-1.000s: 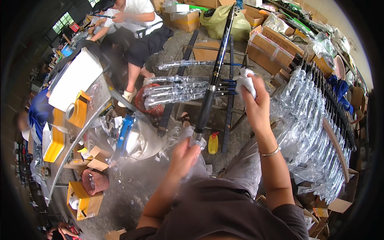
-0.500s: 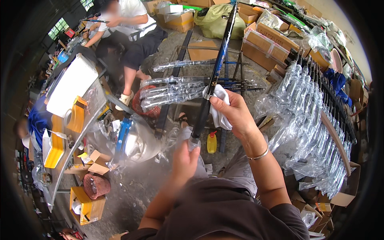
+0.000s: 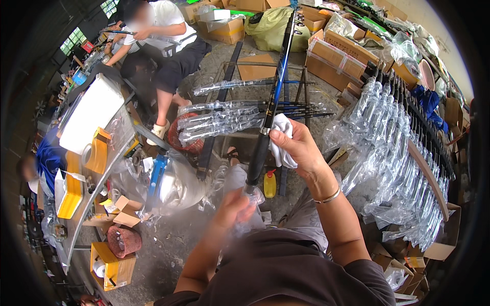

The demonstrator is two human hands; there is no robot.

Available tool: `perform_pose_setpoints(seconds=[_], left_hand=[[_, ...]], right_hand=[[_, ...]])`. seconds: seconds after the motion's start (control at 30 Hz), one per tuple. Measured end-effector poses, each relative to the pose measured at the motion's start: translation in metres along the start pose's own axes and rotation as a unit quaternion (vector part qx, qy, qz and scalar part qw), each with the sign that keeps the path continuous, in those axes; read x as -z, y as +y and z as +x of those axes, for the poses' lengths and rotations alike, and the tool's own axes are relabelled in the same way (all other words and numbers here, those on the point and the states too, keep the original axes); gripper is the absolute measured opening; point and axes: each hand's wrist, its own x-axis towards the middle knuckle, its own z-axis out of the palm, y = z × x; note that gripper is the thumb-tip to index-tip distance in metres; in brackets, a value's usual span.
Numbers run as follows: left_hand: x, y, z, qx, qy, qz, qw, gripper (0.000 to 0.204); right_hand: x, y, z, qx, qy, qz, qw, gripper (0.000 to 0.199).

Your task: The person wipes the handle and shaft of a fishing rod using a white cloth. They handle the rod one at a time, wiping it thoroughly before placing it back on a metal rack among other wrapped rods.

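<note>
A dark fishing rod (image 3: pixel 277 86) with a blue section and a black grip slants upward in front of me. My right hand (image 3: pixel 300 148) is closed around it at the metal fitting above the grip, with a white cloth (image 3: pixel 282 144) bunched between palm and rod. My left hand (image 3: pixel 236 208), blurred by motion, is closed at the rod's lower end. Clear plastic (image 3: pixel 254 198) shows around that end, next to its fingers. Beyond the rod, several plastic-sleeved rods (image 3: pixel 219 121) lie across a metal frame (image 3: pixel 208 148).
Many plastic-wrapped rods (image 3: pixel 395 158) lean in a row at the right. A yellow bottle (image 3: pixel 270 184) stands on the floor near my legs. A worktable (image 3: pixel 115 148) runs along the left. Cardboard boxes (image 3: pixel 334 58) are stacked behind; another person (image 3: pixel 166 46) sits at back left.
My left hand has moved slightly down and left at the rod's end, and is now more blurred. The rod has shifted a little; my right hand keeps its hold with the cloth.
</note>
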Motion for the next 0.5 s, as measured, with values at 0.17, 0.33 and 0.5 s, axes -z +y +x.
perform_pose_setpoints(seconds=[0.17, 0.33, 0.5], left_hand=[[0.020, -0.007, 0.004, 0.060, -0.150, -0.137, 0.977, 0.055], [0.021, -0.012, 0.009, 0.082, -0.189, -0.183, 0.961, 0.055], [0.014, -0.003, 0.004, 0.045, -0.066, -0.069, 0.994, 0.048]], right_hand=[[0.007, 0.009, 0.000, -0.027, -0.058, 0.063, 0.996, 0.041], [0.005, 0.005, 0.000, -0.037, -0.064, 0.072, 0.995, 0.047], [0.009, 0.011, 0.001, -0.036, -0.016, 0.061, 0.997, 0.038]])
